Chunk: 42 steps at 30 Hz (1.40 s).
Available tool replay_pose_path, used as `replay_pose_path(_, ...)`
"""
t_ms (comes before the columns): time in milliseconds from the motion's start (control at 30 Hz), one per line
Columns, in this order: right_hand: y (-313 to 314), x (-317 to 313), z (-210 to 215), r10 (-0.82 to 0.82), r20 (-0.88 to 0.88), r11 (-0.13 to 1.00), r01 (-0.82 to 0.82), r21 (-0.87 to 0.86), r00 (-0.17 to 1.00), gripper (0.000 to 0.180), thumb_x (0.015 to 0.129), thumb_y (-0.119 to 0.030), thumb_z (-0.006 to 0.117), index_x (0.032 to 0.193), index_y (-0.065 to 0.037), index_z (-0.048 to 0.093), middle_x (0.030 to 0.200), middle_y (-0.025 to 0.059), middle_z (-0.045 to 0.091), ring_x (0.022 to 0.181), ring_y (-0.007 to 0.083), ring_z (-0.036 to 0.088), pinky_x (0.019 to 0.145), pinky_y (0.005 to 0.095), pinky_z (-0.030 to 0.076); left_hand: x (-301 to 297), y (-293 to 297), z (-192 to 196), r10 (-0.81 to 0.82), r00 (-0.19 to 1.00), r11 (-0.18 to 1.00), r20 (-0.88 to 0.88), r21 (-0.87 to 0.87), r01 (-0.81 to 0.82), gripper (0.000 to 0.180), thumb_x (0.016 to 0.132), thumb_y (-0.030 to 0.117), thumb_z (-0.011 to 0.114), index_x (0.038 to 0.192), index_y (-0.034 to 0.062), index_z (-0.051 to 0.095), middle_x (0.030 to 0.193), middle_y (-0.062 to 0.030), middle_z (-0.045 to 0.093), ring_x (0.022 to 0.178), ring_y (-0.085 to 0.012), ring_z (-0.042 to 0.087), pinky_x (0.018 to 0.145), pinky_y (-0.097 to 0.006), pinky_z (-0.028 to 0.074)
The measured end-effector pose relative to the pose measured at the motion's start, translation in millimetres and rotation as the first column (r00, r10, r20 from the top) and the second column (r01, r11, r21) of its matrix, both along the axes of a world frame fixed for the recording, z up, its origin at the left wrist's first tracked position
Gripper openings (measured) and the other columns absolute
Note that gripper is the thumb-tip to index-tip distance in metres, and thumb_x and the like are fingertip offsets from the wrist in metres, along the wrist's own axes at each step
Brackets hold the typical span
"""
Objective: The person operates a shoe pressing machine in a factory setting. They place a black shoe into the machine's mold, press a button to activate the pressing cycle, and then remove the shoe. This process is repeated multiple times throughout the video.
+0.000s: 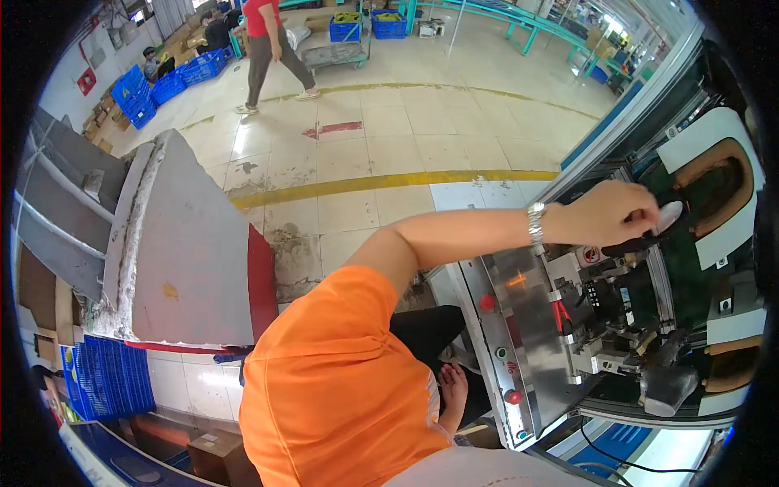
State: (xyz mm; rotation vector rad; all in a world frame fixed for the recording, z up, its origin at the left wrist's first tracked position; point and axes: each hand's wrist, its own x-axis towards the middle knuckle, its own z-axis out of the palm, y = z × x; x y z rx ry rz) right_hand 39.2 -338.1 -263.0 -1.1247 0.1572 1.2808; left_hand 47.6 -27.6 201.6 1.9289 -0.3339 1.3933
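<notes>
My left hand (602,214), with a silver watch on its wrist, reaches over the machine (535,349). Its fingers are closed on a dark piece with a pale, rounded end (670,216), perhaps a shoe upper; the hand covers much of it. Just beyond stands a brown U-shaped pad (725,183) on a white plate. Low beside the machine, my right hand (454,388) rests near my black-trousered leg, holding nothing I can see, its fingers loosely apart. A glossy dark, shoe-like form (669,380) sits near a second brown pad (733,363).
Red buttons (514,397) and a green one line the machine's front panel. Red-handled pliers (560,315) lie on its metal top. A large grey casing (191,243) stands to the left. Across the floor, a person in red (268,36) walks near blue crates (345,31).
</notes>
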Motion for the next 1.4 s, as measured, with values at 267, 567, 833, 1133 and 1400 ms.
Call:
replay_pose_path(267, -9.1, 4.6, -6.5, -0.021, 0.006, 0.998, 0.021, 0.060, 1.000, 0.025, 0.085, -0.009, 0.047, 0.110, -0.006, 0.046, 0.099, 0.0122, 0.057, 0.089, 0.0233, 0.055, 0.080, 0.0373, 0.043, 71.9, 16.7, 45.3, 0.293, 0.931, 0.910, 0.218, 0.234, -0.341, 0.020, 0.071, 0.023, 0.061, 0.087, 0.0096, 0.060, 0.077, -0.0065, 0.055, 0.072, -0.0253, 0.057, 0.062, -0.038, 0.046)
replay_pose_path(567, -20.6, 7.3, -4.4, -0.015, 0.009, 0.997, 0.015, 0.077, 1.000, 0.030, 0.085, -0.013, 0.049, 0.114, -0.009, 0.043, 0.099, 0.0101, 0.056, 0.090, 0.0225, 0.054, 0.081, 0.0385, 0.043, 88.4, 17.1, 65.0, 0.471, 0.879, 0.621, 0.071, 0.681, -0.388, 0.014, 0.070, 0.023, 0.057, 0.076, 0.0112, 0.062, 0.075, -0.0045, 0.058, 0.071, -0.0227, 0.059, 0.056, -0.035, 0.047)
replay_pose_path(833, -16.5, 10.7, 2.0, -0.038, 0.006, 0.997, 0.037, 0.073, 0.999, 0.031, 0.085, -0.011, 0.048, 0.116, -0.008, 0.043, 0.097, 0.0108, 0.057, 0.086, 0.0215, 0.055, 0.079, 0.0360, 0.044, 87.8, 18.9, 60.1, 0.292, 0.857, 0.715, 0.425, 0.499, -0.491, 0.010, 0.066, 0.019, 0.059, 0.073, 0.0124, 0.060, 0.072, -0.0022, 0.055, 0.069, -0.0215, 0.058, 0.056, -0.033, 0.047)
replay_pose_path(1133, -11.5, -8.1, 106.0, 0.145, 0.430, 0.987, -0.163, 0.004, 0.891, 0.030, 0.085, -0.011, 0.050, 0.112, 0.001, 0.046, 0.095, 0.0096, 0.056, 0.083, 0.0158, 0.054, 0.076, 0.0278, 0.045, -26.2, -13.2, 52.2, 0.109, 0.961, 0.846, 0.256, 0.483, -0.224, 0.011, 0.071, 0.015, 0.055, 0.080, 0.0104, 0.059, 0.081, -0.0028, 0.057, 0.079, -0.0197, 0.057, 0.063, -0.032, 0.047)
replay_pose_path(1400, 36.2, 0.4, 221.9, -0.386, 0.533, 0.908, 0.209, 0.363, 0.753, 0.032, 0.090, -0.023, 0.042, 0.106, 0.003, 0.049, 0.100, 0.0103, 0.055, 0.092, 0.0165, 0.053, 0.082, 0.0300, 0.041, -58.7, -12.4, -7.4, 0.039, 0.994, 0.927, 0.104, 0.368, -0.075, 0.014, 0.064, 0.001, 0.066, 0.078, 0.0037, 0.064, 0.078, -0.0071, 0.062, 0.074, -0.0192, 0.058, 0.064, -0.027, 0.046)
